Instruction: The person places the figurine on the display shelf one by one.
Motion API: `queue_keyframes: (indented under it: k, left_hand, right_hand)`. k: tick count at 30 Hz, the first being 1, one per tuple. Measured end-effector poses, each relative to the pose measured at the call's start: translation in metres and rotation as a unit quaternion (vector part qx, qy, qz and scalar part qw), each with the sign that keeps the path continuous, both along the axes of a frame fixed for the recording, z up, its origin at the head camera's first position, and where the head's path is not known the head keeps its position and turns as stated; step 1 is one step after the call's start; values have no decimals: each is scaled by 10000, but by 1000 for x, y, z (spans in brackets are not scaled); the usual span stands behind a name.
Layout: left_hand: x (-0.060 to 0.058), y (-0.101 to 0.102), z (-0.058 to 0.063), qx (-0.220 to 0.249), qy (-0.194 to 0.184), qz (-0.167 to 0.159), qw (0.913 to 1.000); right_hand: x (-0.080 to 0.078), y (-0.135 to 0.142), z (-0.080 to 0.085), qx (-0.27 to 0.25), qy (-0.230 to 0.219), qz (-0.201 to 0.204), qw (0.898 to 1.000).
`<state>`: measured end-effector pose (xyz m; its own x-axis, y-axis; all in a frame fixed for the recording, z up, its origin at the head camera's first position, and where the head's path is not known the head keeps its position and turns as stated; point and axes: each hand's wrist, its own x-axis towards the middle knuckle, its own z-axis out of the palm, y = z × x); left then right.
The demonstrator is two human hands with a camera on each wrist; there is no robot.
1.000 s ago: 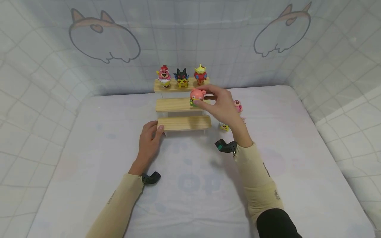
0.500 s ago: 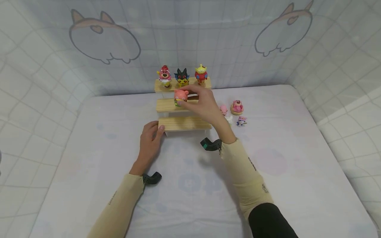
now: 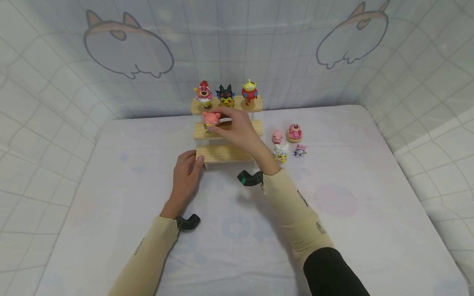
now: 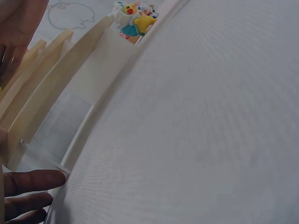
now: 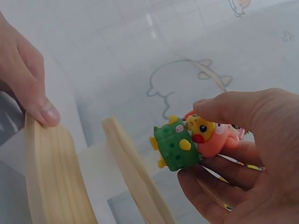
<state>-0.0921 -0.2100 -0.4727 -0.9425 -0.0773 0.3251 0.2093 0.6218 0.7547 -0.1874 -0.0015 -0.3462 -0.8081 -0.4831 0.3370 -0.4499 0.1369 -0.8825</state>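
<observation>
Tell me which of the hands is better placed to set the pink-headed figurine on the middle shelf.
Right, I'd judge: the right hand holds the pink-headed figurine near the left end of the middle shelf, while the left hand grips the left end of the lowest shelf.

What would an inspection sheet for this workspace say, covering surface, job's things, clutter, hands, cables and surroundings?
Surface: pale cloth, lightly wrinkled toward the front.
Job's things: three-step wooden stand; three figures on its top shelf; pink-headed figure in hand at the left part of the middle shelf, contact with it unclear; four more figures on the cloth, right of the stand.
Clutter: nothing seen.
Hands: left hand grips the bottom shelf's left end; right hand holds the pink-headed figure.
Cables: nothing seen.
Surroundings: grid-patterned backdrop with cartoon animal outlines; black devices on both wrists.
</observation>
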Motion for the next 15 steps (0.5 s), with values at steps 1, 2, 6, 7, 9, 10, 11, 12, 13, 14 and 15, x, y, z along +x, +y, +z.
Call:
queue_keyframes:
  k: [1, 2, 6, 7, 9, 10, 11, 12, 13, 14, 15]
  left_hand:
    - [0, 0, 0, 5, -8, -1, 10000]
    - [0, 0, 1, 6, -18, -4, 10000]
    - [0, 0, 1, 22, -52, 5, 10000]
    - [0, 0, 2, 22, -55, 6, 10000]
    - [0, 0, 1, 23, -48, 12, 10000]
    - [0, 0, 1, 27, -39, 13, 10000]
    - [0, 0, 1, 33, -27, 13, 10000]
    - [0, 0, 1, 36, -14, 11, 10000]
    - [0, 0, 1, 44, -6, 13, 10000]
    - [0, 0, 1, 48, 4, 11, 10000]
    - [0, 1, 1, 54, 5, 11, 10000]
  right_hand:
    - [0, -2, 0, -5, 4, 39, 10000]
    - [-1, -3, -1, 18, 36, 65, 10000]
    - [-3, -8, -4, 70, 72, 159, 9998]
    - [-3, -9, -5, 74, 59, 161, 9998]
    - [-4, -11, -8, 56, 3, 166, 9998]
    - [-5, -11, -9, 45, -24, 175, 9998]
    - [-6, -12, -10, 18, -62, 208, 9998]
    - [-6, -13, -11, -2, -80, 237, 9997]
    - [-7, -13, -12, -16, -108, 262, 9996]
    - [-7, -13, -12, -35, -126, 289, 9995]
    - [-7, -14, -13, -54, -142, 307, 9994]
